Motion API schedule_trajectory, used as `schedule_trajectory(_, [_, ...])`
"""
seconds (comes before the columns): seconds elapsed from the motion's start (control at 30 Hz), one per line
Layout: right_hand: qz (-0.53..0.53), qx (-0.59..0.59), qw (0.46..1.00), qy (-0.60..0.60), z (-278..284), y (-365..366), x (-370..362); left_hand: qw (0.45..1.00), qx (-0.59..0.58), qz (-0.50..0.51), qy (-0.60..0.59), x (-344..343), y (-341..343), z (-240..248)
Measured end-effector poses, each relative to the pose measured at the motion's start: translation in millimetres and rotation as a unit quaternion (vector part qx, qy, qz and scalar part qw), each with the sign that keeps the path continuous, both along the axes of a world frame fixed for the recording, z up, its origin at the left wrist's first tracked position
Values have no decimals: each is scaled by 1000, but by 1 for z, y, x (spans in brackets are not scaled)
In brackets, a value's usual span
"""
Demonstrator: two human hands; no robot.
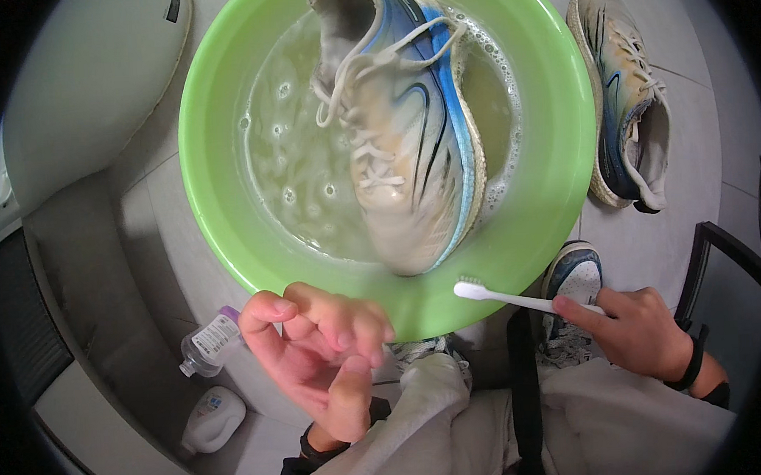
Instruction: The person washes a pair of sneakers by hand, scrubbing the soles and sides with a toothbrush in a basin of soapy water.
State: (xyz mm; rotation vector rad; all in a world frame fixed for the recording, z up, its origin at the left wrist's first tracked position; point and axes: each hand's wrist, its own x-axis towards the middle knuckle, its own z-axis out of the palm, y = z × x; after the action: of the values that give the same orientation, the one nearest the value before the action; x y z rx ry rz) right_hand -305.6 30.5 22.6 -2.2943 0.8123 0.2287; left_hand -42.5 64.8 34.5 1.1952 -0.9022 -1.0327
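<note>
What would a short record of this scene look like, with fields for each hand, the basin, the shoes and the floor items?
left hand: empty, palm up, fingers curled, by the near rim of the green basin
right hand: grips a white toothbrush, bristle end pointing toward the basin
basin contents: cloudy soapy water and a white and blue sneaker, laces loose
second sneaker: on the tiled floor, right of the basin, dirty
floor items: small clear bottle and white jug, lower left
other: white toilet, upper left
</note>
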Motion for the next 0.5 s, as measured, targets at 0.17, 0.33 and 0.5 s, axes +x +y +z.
schedule_trajectory(0.17, [-5,-8,1000,-7,-2,2,1,999,24,17,-42,1,0,-1])
schedule_trajectory(0.33, [-70,-32,997,-22,-5,-3,9,1000,17,22,5,3,3,-5])
schedule_trajectory(0.5, [-123,-25,990,-62,-6,-14,17,999,24,39,-25,6,5,-7])
